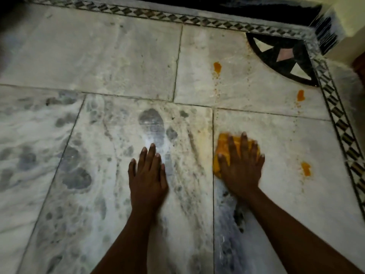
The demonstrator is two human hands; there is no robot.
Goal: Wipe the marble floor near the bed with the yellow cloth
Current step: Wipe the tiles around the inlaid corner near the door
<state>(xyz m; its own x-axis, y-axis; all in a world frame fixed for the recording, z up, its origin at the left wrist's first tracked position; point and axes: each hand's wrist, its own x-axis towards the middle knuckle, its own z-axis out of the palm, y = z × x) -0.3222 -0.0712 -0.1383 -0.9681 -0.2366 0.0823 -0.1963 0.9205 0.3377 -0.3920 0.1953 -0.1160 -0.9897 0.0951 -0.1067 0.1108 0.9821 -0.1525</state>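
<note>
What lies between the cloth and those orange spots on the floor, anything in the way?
Nothing visible. The right hand presses the yellow cloth flat on the marble floor, and only bare tile separates it from the orange spots.

The marble floor (122, 56) is laid in large pale slabs with grey veining, split by thin dark joints. A checkered inlay border (339, 119) runs along its far edge and down its right edge, and a dark quarter-circle inlay (284, 56) with pale triangles fills the far right corner.

Directly on the floor lie a yellow cloth (225, 149), bunched, just right of a joint near the middle, and three orange smears (217, 66) between the cloth and the right border. The left hand (148, 175) rests flat on the slab beside the cloth; the right hand (242, 167) presses the cloth down with spread fingers.
</note>
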